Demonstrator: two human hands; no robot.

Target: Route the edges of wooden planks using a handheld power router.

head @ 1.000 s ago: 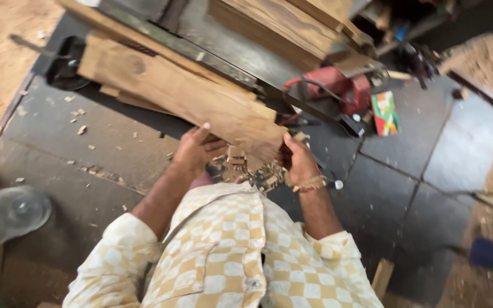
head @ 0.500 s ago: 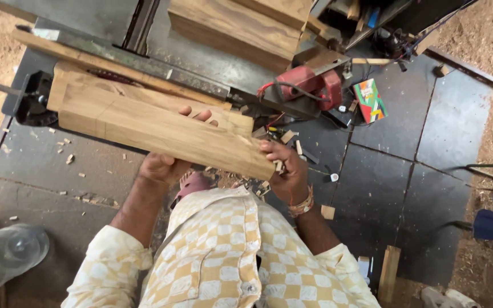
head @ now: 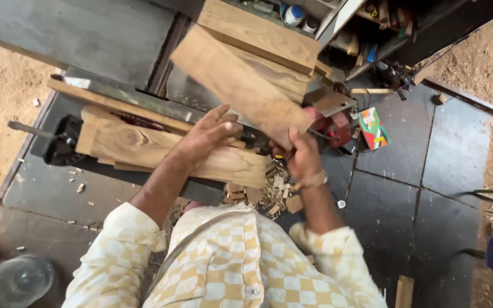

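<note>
Right hand (head: 302, 155) gripping tilted wooden plank (head: 241, 85); left hand (head: 207, 134) on lower plank (head: 144, 147).

The raised plank (head: 241, 85) is smeared with motion blur. The right hand (head: 302, 157) covers its near end. The jar (head: 9, 282) is cut off at the bottom-left corner, and shelf clutter (head: 372, 51) is too small to tell.

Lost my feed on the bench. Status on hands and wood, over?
Right hand gripping raised plank by its end. Left hand flat on lower plank. Wood chips piled below.
</note>
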